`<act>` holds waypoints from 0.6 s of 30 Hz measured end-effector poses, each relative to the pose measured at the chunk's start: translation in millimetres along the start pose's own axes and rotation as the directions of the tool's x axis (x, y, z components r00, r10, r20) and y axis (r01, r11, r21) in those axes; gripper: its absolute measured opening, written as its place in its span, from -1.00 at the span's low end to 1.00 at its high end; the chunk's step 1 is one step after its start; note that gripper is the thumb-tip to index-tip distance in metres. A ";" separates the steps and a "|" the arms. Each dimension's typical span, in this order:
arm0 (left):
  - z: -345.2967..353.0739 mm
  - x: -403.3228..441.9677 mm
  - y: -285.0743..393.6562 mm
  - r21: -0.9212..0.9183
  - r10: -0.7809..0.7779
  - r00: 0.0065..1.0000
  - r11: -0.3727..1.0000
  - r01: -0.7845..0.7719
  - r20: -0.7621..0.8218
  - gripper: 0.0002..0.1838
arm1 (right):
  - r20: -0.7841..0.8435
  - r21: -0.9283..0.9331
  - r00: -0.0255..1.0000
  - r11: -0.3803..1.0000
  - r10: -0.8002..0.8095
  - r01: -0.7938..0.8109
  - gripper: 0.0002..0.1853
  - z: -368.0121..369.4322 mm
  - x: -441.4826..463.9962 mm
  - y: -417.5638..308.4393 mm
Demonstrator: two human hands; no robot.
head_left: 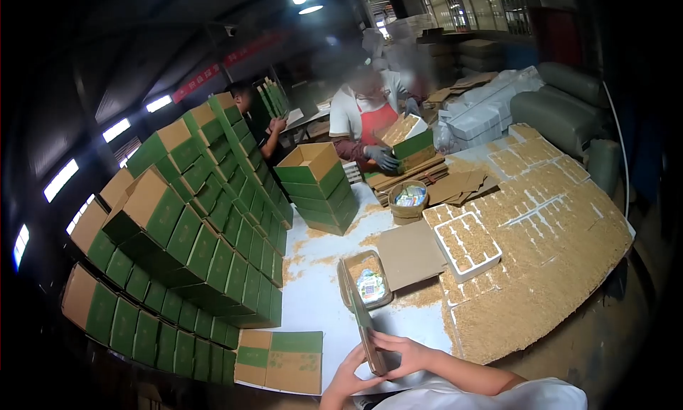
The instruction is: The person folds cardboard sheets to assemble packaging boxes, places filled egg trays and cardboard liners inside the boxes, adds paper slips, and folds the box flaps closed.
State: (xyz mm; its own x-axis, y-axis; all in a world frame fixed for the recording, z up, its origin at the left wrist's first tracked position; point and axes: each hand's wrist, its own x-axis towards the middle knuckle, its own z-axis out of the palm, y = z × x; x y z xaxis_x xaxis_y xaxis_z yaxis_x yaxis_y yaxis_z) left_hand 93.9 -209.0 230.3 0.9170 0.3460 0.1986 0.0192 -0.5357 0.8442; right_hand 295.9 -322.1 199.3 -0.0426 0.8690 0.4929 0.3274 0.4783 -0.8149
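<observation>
Between my two hands a green-and-brown cardboard box [366, 332] stands on edge, looking thin and folded flat. My left hand [344, 376] grips its lower left side. My right hand [400, 353] is closed on its right side, thumb and fingers around the lower edge. Just beyond the cardboard sits an open bin [388, 294] with small colourful packets [370, 285] inside. Another green-and-brown piece of cardboard [284, 360] lies flat on the white table [420, 326], left of my hands.
Green-and-brown boxes [213, 246] are stacked high on the left. On the right, a white tray [469, 245] sits among granule-covered trays [541, 267]. Flat brown cardboard [411, 253] lies mid-table near a round basket [409, 203]. Across the table a gloved co-worker [366, 114] handles a box.
</observation>
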 end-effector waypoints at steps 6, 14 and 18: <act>-6.8 -10.2 -11.2 -0.156 -0.077 0.996 0.984 0.082 0.038 -0.07 | -0.009 0.024 1.000 1.000 -0.015 0.015 0.05 6.9 9.3 -7.5; -19.2 -9.9 -0.1 -0.139 -0.033 0.999 0.990 0.037 0.024 -0.03 | -0.042 0.022 0.999 1.000 0.002 -0.001 -0.08 14.8 10.5 -3.6; -26.2 -4.6 -10.6 -0.078 -0.053 0.998 0.996 0.051 -0.017 0.01 | -0.115 -0.068 0.991 0.995 0.064 -0.072 -0.12 25.6 14.1 -4.1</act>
State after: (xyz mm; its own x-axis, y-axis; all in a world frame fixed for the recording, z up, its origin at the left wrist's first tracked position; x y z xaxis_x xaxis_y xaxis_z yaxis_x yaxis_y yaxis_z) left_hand 79.0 -184.7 233.5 0.9078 0.3866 0.1623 0.0348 -0.4552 0.8897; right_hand 269.8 -308.6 201.8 0.0876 0.8774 0.4717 0.3929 0.4048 -0.8257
